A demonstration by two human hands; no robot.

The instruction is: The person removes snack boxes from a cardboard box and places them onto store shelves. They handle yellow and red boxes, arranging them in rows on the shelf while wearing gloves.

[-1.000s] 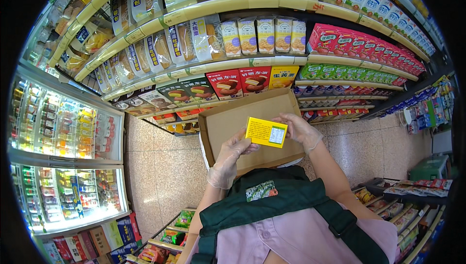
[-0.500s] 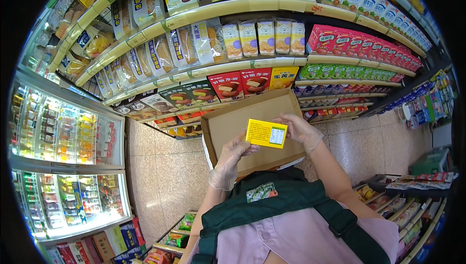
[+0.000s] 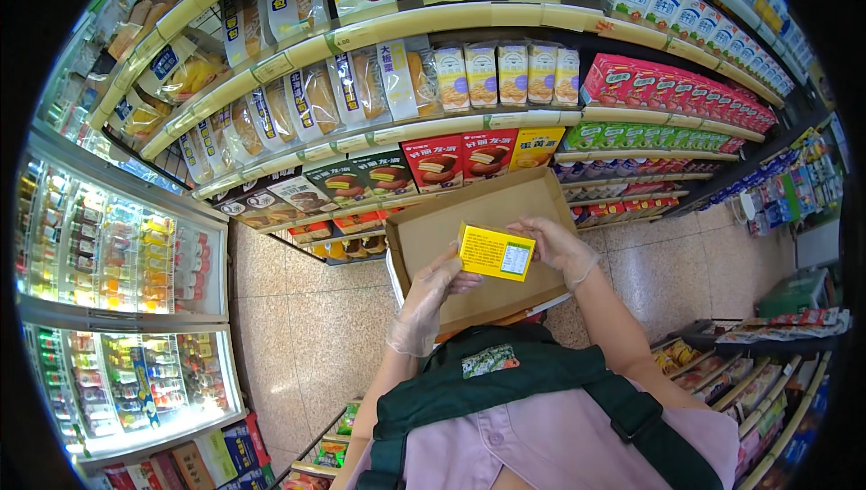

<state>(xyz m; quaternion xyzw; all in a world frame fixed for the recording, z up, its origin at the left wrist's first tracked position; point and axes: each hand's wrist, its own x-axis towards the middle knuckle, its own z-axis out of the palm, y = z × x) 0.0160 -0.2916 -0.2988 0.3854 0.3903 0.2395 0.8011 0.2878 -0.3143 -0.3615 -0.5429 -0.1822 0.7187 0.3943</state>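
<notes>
A small yellow box (image 3: 485, 254) with printed text and a white panel is held up between my two hands. My left hand (image 3: 426, 299), in a clear plastic glove, grips its left end. My right hand (image 3: 561, 251), gloved as well, closes on its right end. Beneath the box, a shallow open cardboard tray (image 3: 422, 219) rests against the shelf front, tilted, its brown inside facing up. Nothing else shows in the part of the tray that I can see; my hands and the box cover some of it.
Ahead stand shelves (image 3: 379, 134) with packaged bread, red and yellow snack boxes (image 3: 488, 158) and pink drink cartons (image 3: 667, 86). A lit drinks fridge (image 3: 117, 256) is on the left. Low snack racks (image 3: 722, 382) stand behind at right. Speckled tile floor (image 3: 280, 337) lies between.
The shelves and tray have shifted slightly to the right in view. The yellow box stays in both hands, tilted a little more, its right end lower.
</notes>
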